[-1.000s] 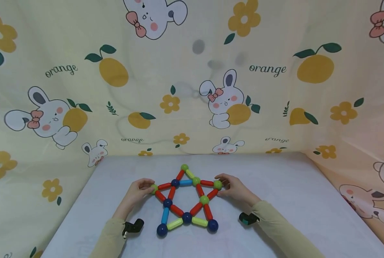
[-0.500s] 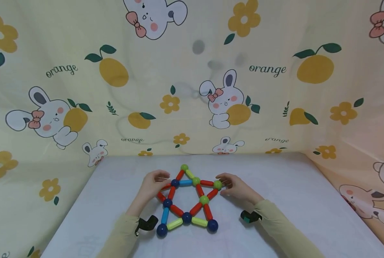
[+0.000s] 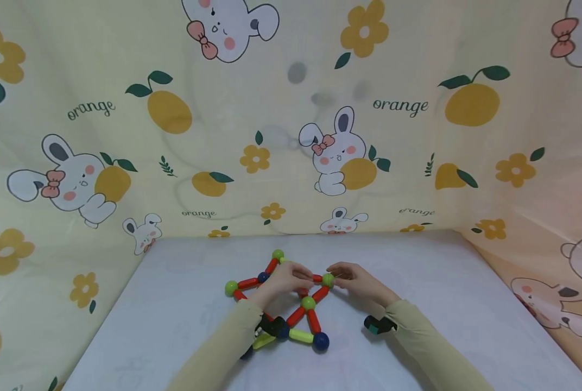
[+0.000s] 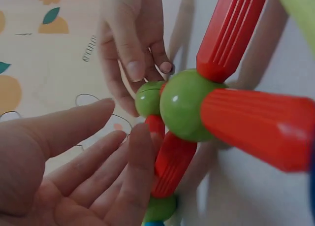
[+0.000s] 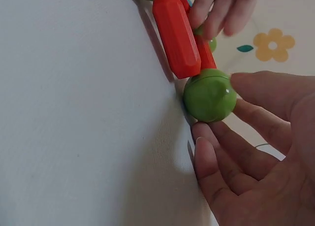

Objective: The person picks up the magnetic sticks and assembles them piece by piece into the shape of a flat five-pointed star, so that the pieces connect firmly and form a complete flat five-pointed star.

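A star of magnetic rods and balls lies on the table, its rods red, blue and yellow-green, its balls green or dark blue. In the head view my left hand is over the star's upper middle, hiding some of its rods and balls. Its fingers look loosely extended in the left wrist view, close to a red rod, and hold nothing. At the star's right tip, my right hand pinches a green ball, thumb on one side and fingers behind. A red rod joins that ball.
A white surface lies under the star. Behind and beside it hangs a cloth printed with rabbits and oranges. Each wrist wears a small black camera. Dark blue balls mark the star's near corners.
My left hand has let go of the star's left green ball and moved right across the star. My right hand stays at the right tip. The view has shifted slightly.
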The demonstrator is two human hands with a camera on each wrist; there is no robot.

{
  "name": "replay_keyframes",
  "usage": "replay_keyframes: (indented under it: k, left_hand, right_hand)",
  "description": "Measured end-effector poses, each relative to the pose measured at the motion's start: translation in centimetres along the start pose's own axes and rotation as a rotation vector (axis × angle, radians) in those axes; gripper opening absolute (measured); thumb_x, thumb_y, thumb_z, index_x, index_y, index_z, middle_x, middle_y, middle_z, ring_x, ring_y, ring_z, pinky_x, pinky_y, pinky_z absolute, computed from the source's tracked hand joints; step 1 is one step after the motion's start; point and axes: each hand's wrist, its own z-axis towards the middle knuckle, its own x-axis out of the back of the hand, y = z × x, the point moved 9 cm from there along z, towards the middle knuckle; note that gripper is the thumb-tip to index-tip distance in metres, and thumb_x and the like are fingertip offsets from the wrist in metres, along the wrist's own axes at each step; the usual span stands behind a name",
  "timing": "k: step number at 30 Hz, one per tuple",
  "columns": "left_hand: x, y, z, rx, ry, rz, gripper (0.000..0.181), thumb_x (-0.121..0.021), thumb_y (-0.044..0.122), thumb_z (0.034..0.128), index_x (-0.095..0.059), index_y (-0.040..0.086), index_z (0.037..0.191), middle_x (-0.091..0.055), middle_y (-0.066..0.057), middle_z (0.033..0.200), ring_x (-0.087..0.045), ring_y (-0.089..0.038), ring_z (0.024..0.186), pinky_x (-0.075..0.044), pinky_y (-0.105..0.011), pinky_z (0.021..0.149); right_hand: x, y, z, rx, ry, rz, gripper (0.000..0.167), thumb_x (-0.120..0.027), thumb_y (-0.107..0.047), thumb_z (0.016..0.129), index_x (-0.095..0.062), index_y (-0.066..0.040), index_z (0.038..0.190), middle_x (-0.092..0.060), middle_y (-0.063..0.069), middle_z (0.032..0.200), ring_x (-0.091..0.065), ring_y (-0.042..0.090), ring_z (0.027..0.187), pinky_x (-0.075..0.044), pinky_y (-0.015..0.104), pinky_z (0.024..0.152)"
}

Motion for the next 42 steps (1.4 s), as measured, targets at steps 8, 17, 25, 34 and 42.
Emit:
replay_keyframes:
  k: [8,17,25,34,42]
  left_hand:
    - [-1.2,-0.1,1.8,0.046,-0.016,0.104,0.018,-0.074,0.011,0.0843,-0.072,0.002,0.100,-0.068,-0.003,0.082,-0.064,-0.017,0.064,-0.055,-0.026,0.064]
    - [-1.9,-0.1,2.6,0.051,-0.021,0.206,0.016,-0.081,0.013,0.0769,-0.072,0.005,0.088,-0.069,0.000,0.073,-0.062,-0.016,0.061,-0.053,-0.024,0.060]
    - [-2.3,0.5,2.5,0.015,-0.005,0.266,0.022,-0.085,0.009,0.0711,-0.065,0.006,0.081,-0.065,0.000,0.070,-0.059,-0.014,0.060,-0.051,-0.024,0.057]
    - [-2.0,0.7,2.4,0.019,0.036,0.269,0.023,-0.083,0.009,0.0723,-0.061,0.007,0.078,-0.060,-0.002,0.073,-0.054,-0.015,0.056,-0.049,-0.024,0.053]
    - [-1.5,0.1,2.6,0.026,0.047,0.182,0.022,-0.083,0.009,0.0731,-0.062,0.007,0.080,-0.064,-0.003,0.072,-0.058,-0.016,0.059,-0.051,-0.024,0.056]
  right_hand:
    - [0.1,0.1,0.2,-0.039,0.037,0.001,0.038,-0.063,-0.028,0.093,-0.059,-0.008,0.125,-0.063,0.006,0.117,-0.057,0.027,0.107,-0.050,0.043,0.084]
    - [-0.2,0.4,0.5,-0.037,0.043,0.007,0.034,-0.064,-0.022,0.093,-0.060,-0.006,0.122,-0.064,0.008,0.114,-0.059,0.025,0.103,-0.051,0.038,0.078]
    - [-0.2,-0.1,0.4,-0.049,0.045,0.011,0.033,-0.065,-0.020,0.092,-0.061,-0.007,0.122,-0.064,0.007,0.113,-0.058,0.024,0.101,-0.051,0.037,0.079]
    - [0.0,0.0,0.6,-0.044,0.042,-0.001,0.030,-0.065,-0.017,0.092,-0.063,-0.008,0.121,-0.064,0.006,0.114,-0.059,0.024,0.104,-0.050,0.039,0.085]
    - [0.1,0.1,0.5,-0.033,0.035,0.035,0.035,-0.064,-0.018,0.093,-0.060,-0.003,0.124,-0.064,0.012,0.117,-0.059,0.025,0.104,-0.050,0.040,0.082]
